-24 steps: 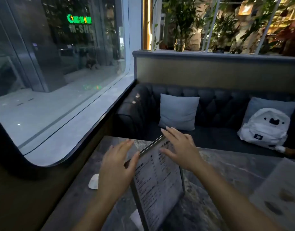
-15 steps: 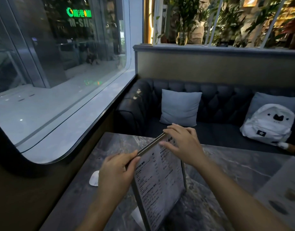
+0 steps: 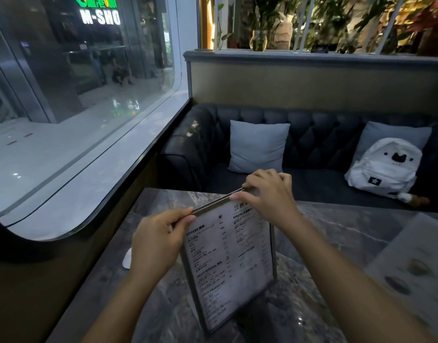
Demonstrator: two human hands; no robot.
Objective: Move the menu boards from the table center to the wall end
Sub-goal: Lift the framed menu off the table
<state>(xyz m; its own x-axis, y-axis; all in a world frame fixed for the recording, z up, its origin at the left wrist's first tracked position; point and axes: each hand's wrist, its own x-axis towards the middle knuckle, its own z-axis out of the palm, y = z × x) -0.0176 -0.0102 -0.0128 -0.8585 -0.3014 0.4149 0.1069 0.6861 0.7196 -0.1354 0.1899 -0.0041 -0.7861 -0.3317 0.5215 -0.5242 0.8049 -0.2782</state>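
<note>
An upright framed menu board [image 3: 229,261] with printed text stands on the grey marble table [image 3: 336,231], leaning back a little. My left hand [image 3: 156,241] pinches its top left corner. My right hand [image 3: 270,194] pinches its top right corner, fingers curled over the top edge. A second pale menu sheet [image 3: 416,266] lies flat at the table's right side, partly cut off by the frame.
A small white object [image 3: 127,258] lies on the table just left of my left wrist. The window wall [image 3: 89,157] runs along the table's left. Beyond the table a dark sofa [image 3: 319,134] holds a grey cushion [image 3: 257,147] and a white backpack [image 3: 384,167].
Both hands went from hovering open over the board's top edge to pinching its two upper corners. The view has shifted slightly downward.
</note>
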